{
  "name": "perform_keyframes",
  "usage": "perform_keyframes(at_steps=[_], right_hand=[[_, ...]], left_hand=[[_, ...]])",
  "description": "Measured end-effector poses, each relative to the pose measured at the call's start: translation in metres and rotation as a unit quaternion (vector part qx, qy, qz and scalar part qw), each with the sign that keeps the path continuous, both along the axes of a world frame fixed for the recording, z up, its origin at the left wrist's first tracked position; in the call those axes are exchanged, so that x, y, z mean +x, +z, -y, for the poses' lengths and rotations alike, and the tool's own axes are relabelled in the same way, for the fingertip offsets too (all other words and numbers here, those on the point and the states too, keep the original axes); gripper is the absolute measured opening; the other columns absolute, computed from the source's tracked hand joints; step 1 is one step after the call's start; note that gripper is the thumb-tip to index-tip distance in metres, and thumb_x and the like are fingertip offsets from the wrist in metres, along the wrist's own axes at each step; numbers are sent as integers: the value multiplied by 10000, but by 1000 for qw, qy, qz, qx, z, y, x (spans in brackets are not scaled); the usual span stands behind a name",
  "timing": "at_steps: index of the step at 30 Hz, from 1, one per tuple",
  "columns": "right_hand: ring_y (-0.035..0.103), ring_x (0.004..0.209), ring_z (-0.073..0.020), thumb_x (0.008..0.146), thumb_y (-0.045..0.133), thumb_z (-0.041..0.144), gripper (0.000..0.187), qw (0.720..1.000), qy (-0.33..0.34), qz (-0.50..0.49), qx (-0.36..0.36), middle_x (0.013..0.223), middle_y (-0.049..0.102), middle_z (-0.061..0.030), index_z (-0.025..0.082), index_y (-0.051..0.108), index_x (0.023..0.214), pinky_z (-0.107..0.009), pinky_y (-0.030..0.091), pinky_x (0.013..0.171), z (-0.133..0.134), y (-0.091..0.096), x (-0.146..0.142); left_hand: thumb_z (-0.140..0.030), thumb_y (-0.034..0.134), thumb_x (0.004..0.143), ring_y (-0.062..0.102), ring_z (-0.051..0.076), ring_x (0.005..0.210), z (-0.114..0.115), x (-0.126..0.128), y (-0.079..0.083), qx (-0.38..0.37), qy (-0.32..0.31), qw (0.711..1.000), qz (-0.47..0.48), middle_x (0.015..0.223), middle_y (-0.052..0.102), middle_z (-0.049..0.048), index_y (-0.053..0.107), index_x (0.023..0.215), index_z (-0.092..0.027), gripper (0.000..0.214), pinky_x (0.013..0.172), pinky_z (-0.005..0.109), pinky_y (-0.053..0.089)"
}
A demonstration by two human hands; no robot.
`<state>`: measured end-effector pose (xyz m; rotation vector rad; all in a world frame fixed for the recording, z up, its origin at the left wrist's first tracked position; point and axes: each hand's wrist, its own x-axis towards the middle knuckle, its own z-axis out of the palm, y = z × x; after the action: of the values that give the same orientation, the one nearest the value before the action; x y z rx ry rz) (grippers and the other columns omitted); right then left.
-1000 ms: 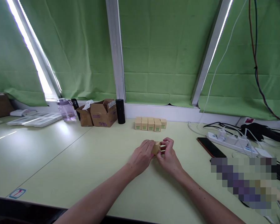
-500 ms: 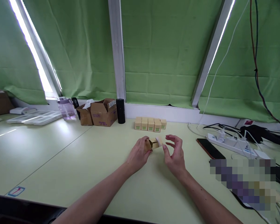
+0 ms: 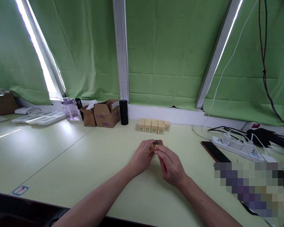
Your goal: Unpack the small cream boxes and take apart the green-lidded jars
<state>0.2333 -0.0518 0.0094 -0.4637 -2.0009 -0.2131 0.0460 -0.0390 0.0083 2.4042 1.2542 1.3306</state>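
Note:
My left hand is wrapped round a small tan cardboard box, just above the table in front of me. The box's open end faces right, and its far side shows beyond my fingers. My right hand has its thumb and fingers pinched together at that open end, touching the box; my fingers hide the exact grip. Behind my hands, several small tan boxes of the same kind stand in a row, with green-bordered labels on their fronts.
A black cylinder, an open brown carton and a lilac bottle stand at the back left. White plastic trays lie farther left. At right are a phone, a power strip and tangled cables.
My right hand has moved left from beside the box, and its spread fingers have closed at the box's open end. My left hand still holds the box. The view has shifted slightly.

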Motion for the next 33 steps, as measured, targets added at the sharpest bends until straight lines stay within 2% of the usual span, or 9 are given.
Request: perform_keyframes(at_steps=[3, 7, 14, 17, 21, 26, 33], right_hand=[[649, 1268, -281, 968, 463, 42, 519, 998, -49, -34, -7, 1337, 669, -152, 231, 513, 1449, -518, 616, 1014, -9, 0, 7], [675, 1221, -267, 966, 461, 14, 544, 996, -66, -59, 0, 1276, 702, -139, 239, 520, 1457, -496, 630, 997, -17, 1, 16], [616, 1331, -285, 950, 433, -11, 632, 999, 13, 2, 52, 1366, 662, -162, 217, 451, 1539, -508, 611, 1043, -8, 6, 9], [640, 1294, -278, 978, 421, 21, 581, 999, -20, 7, 28, 1337, 676, -158, 220, 470, 1522, -498, 619, 1029, -9, 4, 8], [671, 1225, -274, 1011, 430, 86, 492, 995, -90, -47, -12, 1291, 691, -139, 243, 509, 1471, -520, 617, 1019, -19, -2, 16], [680, 1180, -265, 1039, 395, 152, 410, 984, -122, -97, -86, 1270, 693, -124, 252, 550, 1405, -501, 620, 993, -27, -9, 22], [652, 1229, -278, 1037, 418, 187, 382, 981, -146, -39, -124, 1350, 658, -117, 271, 623, 1348, -495, 606, 982, -27, -13, 16]], left_hand=[[-94, 582, 940, 592, 250, 1272, 0, -1, 1, -17, -19, 1000, -3, 1362, 641, 72, 419, 1493, -310, 616, 1070, 479, 539], [-114, 597, 943, 596, 261, 1235, -2, -2, -5, -31, -7, 999, -7, 1289, 649, 80, 316, 1567, -313, 712, 1053, 491, 542], [-121, 559, 963, 588, 271, 1226, -4, 0, -9, -25, -20, 999, -3, 1288, 641, 91, 295, 1586, -313, 703, 1046, 508, 544], [-115, 555, 963, 574, 269, 1258, -5, -1, -10, -30, -31, 999, 3, 1326, 622, 95, 294, 1592, -320, 712, 1062, 504, 538], [-108, 582, 937, 568, 271, 1278, -6, -3, -12, -42, -29, 999, 12, 1344, 609, 88, 282, 1598, -333, 760, 1088, 511, 525], [-111, 584, 929, 568, 266, 1294, -8, -3, -14, -61, -42, 996, 53, 1386, 592, 90, 305, 1589, -337, 751, 1098, 508, 527], [-154, 601, 943, 573, 273, 1306, -12, -4, -18, -95, -51, 988, 112, 1397, 579, 103, 368, 1575, -331, 696, 1132, 539, 505]])
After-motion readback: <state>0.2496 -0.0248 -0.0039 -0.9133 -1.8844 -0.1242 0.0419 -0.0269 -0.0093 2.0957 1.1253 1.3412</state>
